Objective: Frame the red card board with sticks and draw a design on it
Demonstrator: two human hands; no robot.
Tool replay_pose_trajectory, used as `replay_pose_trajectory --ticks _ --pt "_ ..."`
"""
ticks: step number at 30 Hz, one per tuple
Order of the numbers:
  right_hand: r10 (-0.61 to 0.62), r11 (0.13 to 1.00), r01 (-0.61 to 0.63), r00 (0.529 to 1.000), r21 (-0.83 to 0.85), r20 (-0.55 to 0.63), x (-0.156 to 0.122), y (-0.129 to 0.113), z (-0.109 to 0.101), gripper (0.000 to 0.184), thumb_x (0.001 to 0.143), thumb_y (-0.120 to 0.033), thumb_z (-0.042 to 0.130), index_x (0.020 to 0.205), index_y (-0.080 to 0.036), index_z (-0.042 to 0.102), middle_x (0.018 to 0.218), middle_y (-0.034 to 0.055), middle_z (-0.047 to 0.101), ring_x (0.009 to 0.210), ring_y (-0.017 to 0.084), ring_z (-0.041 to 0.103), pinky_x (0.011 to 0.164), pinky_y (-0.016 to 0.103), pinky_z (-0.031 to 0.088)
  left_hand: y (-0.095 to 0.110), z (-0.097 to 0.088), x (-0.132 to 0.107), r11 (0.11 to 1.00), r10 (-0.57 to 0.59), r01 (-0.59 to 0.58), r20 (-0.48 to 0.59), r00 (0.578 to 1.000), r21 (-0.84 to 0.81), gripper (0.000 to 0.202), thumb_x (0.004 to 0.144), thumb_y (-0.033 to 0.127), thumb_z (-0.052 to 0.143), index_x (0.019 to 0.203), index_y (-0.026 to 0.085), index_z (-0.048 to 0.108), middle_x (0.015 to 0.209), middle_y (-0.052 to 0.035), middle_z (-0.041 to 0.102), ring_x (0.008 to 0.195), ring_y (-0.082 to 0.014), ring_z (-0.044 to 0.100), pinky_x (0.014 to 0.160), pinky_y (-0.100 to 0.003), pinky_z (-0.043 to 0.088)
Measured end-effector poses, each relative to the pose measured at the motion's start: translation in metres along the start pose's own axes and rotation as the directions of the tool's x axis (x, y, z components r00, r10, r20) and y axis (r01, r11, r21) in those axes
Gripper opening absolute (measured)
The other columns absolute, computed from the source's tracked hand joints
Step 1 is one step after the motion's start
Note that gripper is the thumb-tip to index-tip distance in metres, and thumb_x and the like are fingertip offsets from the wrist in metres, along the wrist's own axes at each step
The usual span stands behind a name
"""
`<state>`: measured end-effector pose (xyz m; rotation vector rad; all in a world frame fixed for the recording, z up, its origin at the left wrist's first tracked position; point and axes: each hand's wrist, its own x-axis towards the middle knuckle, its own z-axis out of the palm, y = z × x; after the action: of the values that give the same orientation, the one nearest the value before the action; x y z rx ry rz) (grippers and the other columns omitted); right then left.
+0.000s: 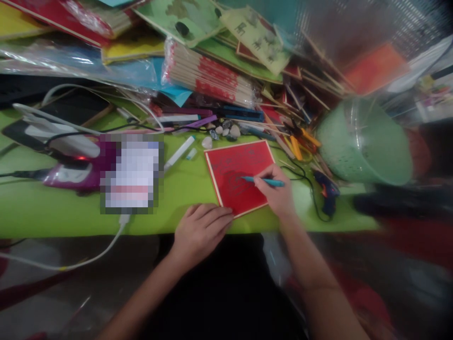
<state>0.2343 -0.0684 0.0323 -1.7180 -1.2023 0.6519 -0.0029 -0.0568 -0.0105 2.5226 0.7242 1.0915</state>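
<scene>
A square red board point(230, 165) with a pale edge lies slightly turned on the green table. Dark, faint line markings cover much of its face; I cannot make out what they show. In my right hand point(278, 191) is a teal pen point(267, 181), pinched between thumb and fingers, its tip at the drawn lines near the board's middle. My left hand point(203, 229) lies flat, fingers stretched over the board's lower left corner, with nothing in it. An uncapped white marker point(180, 151) and a small cap point(191, 154) lie left of the board.
Behind the board are pebbles point(226, 130), pens and wrapped sticks point(208, 71). To the right stand a green basket point(364, 141), orange-handled pliers point(297, 146) and a blue glue gun point(326, 191) with its cord. At left are a purple power strip point(81, 165) and a blurred-out phone point(132, 174) on a white cable.
</scene>
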Motion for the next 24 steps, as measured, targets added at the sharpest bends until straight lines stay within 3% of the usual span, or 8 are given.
replay_pose_trajectory --ticks 24 --pt "-0.005 0.999 0.002 0.998 0.043 0.070 -0.0016 -0.0012 -0.0019 0.013 0.083 -0.030 0.072 0.076 -0.024 0.061 0.065 -0.0048 0.059 0.059 0.012 0.052 0.054 0.030 0.043 0.0003 0.0007 0.0008 1.000 0.003 -0.003 -0.003 1.000 -0.004 0.016 0.093 0.017 0.075 0.108 0.023 0.074 0.109 0.0041 0.082 0.092 -0.0169 0.069 0.078 -0.034 0.046"
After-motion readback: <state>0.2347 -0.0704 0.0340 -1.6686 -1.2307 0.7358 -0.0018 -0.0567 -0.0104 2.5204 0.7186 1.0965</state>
